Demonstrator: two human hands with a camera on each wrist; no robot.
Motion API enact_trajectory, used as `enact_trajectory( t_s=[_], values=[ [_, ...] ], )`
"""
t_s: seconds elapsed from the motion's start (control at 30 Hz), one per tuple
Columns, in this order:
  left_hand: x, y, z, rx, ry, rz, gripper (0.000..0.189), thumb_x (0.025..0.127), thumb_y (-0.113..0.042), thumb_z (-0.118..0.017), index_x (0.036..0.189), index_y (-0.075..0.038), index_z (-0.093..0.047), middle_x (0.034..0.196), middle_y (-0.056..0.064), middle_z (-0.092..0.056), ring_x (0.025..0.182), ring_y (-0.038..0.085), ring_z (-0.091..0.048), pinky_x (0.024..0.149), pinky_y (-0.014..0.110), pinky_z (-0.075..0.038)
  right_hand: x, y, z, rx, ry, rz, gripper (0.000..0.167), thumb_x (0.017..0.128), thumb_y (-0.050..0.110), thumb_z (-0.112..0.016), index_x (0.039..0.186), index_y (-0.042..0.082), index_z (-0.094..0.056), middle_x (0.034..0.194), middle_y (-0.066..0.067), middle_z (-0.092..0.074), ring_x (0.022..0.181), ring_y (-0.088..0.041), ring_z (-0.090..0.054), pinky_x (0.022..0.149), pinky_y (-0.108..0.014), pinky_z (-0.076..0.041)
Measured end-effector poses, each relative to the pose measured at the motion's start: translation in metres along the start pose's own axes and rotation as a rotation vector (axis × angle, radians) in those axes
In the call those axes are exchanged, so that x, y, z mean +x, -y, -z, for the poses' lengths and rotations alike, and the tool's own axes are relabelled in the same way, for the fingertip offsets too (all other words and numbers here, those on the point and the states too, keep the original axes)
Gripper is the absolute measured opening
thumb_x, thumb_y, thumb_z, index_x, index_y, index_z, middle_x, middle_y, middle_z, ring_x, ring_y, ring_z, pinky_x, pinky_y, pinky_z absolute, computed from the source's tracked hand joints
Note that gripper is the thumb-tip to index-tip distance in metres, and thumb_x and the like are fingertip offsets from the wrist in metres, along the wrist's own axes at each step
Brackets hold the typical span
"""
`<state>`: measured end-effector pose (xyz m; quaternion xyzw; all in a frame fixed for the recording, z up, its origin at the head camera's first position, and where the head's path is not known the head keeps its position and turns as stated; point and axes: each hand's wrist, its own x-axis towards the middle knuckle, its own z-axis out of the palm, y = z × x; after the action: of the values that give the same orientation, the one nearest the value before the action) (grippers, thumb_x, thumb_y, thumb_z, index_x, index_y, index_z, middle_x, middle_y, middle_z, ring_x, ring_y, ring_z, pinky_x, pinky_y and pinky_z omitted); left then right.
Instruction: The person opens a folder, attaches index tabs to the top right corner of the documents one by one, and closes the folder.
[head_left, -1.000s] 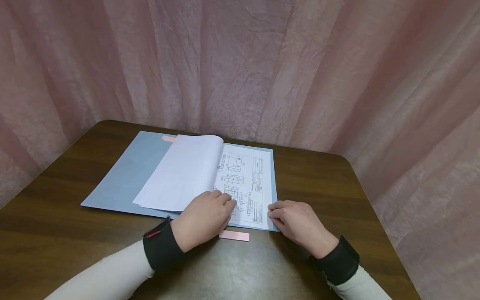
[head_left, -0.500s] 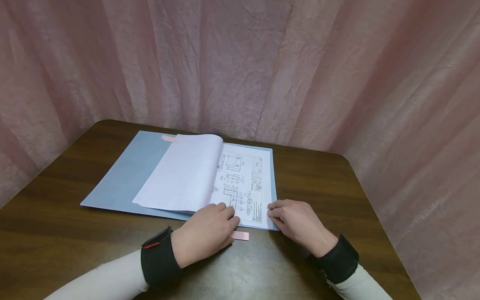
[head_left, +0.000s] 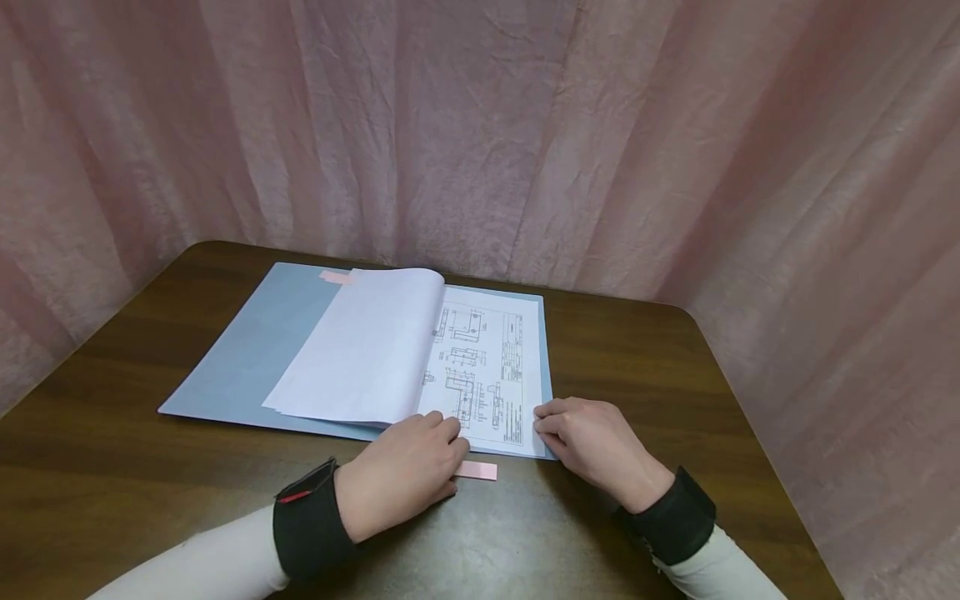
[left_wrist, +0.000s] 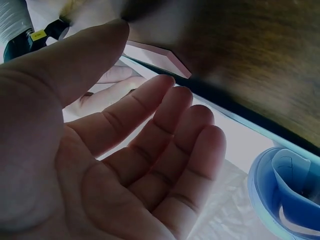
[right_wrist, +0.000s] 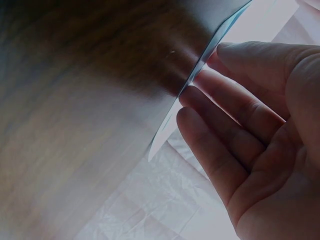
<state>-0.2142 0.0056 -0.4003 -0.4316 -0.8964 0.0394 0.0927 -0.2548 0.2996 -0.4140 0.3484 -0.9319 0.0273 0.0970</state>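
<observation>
A light blue folder (head_left: 225, 367) lies open on the table. Its white sheets (head_left: 360, 350) are turned over to the left, baring a page of technical drawings (head_left: 480, 375). My left hand (head_left: 405, 467) is at the folder's front edge, fingers loosely bent and thumb apart. Close by its fingertips a pink sticky note pad (head_left: 477, 471) lies on the table, partly covered by the hand; the left wrist view shows this pad (left_wrist: 160, 57) beyond the thumb. My right hand (head_left: 592, 446) rests at the folder's lower right corner, with fingertips (right_wrist: 187, 95) right at the edge.
A pink sticky strip (head_left: 335, 277) sticks out at the top of the turned sheets. The dark wooden table (head_left: 622, 358) ends at a pink curtain (head_left: 480, 150). Black bands (head_left: 311, 521) circle both wrists.
My left hand has drawn back off the drawing page toward the front edge, partly covering the pink sticky note pad. The right hand has stayed at the folder's corner.
</observation>
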Motion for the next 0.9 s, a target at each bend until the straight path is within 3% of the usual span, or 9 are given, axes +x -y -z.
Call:
enact_trajectory(
  t_s=[0.17, 0.9],
  values=[
    [-0.0001, 0.0000, 0.0005, -0.005, 0.028, 0.007, 0.031, 0.094, -0.042, -0.090, 0.098, -0.013, -0.077, 0.082, -0.001, -0.058, 0.072, 0.015, -0.049, 0.066, 0.028, -0.045, 0.0000, 0.0004, 0.0005, 0.000, 0.000, 0.002, 0.021, 0.088, 0.014, -0.095, 0.108, 0.014, -0.090, 0.115, -0.004, -0.082, 0.104, -0.018, -0.077, 0.085, -0.037, -0.063],
    [0.0030, 0.0055, -0.0075, -0.072, -0.015, 0.028, 0.023, 0.095, -0.031, -0.090, 0.095, -0.012, -0.077, 0.081, -0.001, -0.063, 0.072, 0.015, -0.052, 0.067, 0.028, -0.047, -0.0009, 0.0006, 0.0009, -0.001, -0.004, 0.013, 0.021, 0.088, 0.012, -0.095, 0.108, 0.014, -0.090, 0.116, -0.004, -0.082, 0.103, -0.018, -0.077, 0.084, -0.037, -0.063]
  ],
)
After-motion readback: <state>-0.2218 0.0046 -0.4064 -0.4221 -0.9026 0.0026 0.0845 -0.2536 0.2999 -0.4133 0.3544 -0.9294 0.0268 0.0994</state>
